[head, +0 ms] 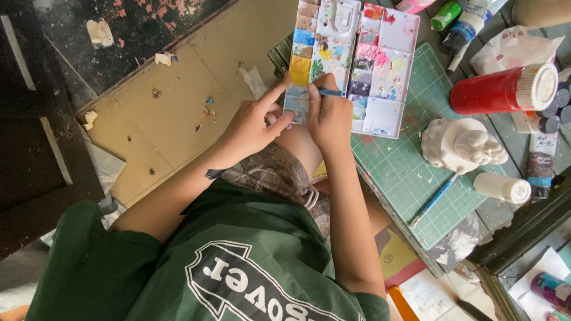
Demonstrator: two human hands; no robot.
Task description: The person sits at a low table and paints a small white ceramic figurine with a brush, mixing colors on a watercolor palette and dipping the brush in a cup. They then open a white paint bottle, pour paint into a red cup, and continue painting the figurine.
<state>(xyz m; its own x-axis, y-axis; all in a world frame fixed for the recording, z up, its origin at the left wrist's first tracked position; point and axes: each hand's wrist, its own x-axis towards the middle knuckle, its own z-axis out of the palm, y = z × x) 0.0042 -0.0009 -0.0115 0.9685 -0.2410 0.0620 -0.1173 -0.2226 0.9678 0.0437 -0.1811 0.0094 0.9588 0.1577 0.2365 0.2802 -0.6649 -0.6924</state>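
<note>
one palette (384,50), one red bottle (501,88), two brushes (434,199)

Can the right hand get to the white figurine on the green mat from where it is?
Probably yes. The right hand holds a brush over the paint palette, and the white figurine stands close by on the green cutting mat, with only bare mat between them.

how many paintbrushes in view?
2. One blue-handled brush in the right hand over the palette; another blue brush lies on the green cutting mat below the white figurine. Clutter may hide more.
</note>
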